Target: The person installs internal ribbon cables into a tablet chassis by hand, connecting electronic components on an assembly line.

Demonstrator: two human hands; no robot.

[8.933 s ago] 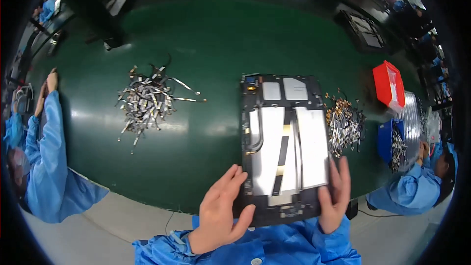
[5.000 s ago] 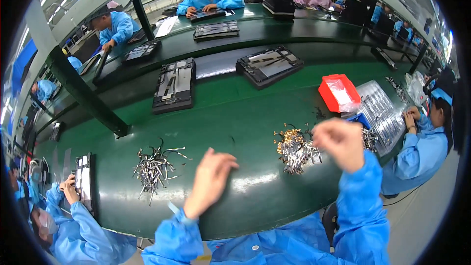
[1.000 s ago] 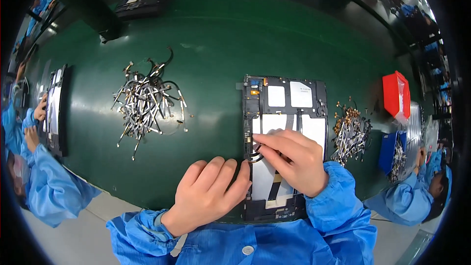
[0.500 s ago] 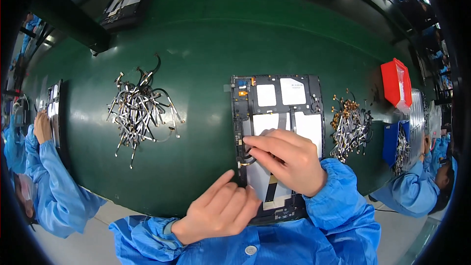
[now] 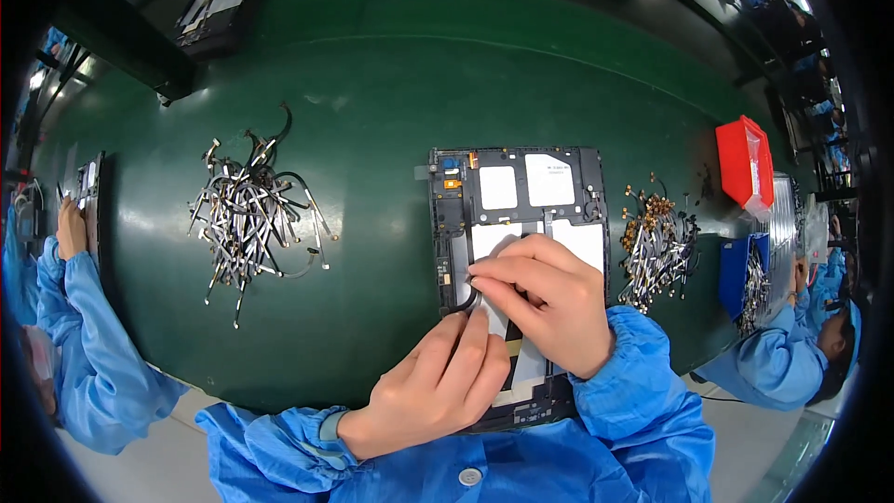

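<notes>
An open black tablet [image 5: 521,213] lies flat on the green surface [image 5: 372,130], its near end close to the worker's blue smock [image 5: 400,466]. Directions are read from the tablet, twelve o'clock pointing away from the worker. White panels [image 5: 552,180] face upward. A dark curved cable [image 5: 460,305] lies just inside the nine-o'clock edge. The right hand [image 5: 549,303] pinches this cable between thumb and forefinger. The left hand [image 5: 438,387] has curled fingers, tips at the cable's lower bend; whether it grips or only presses, I cannot tell.

At nine o'clock, well apart, sits a tangled heap of silver and black strips [image 5: 247,219]. At three o'clock, near the tablet, is a second heap [image 5: 656,256], partly copper-coloured. Beyond it stands a blue bin [image 5: 734,270], similar strips at its side. At two o'clock is a red bin [image 5: 736,163] with clear plastic in it. Between ten and eleven o'clock lies another tablet [image 5: 223,0]. Co-workers in blue occupy nine o'clock [image 5: 102,335] and between three and four [image 5: 773,363].
</notes>
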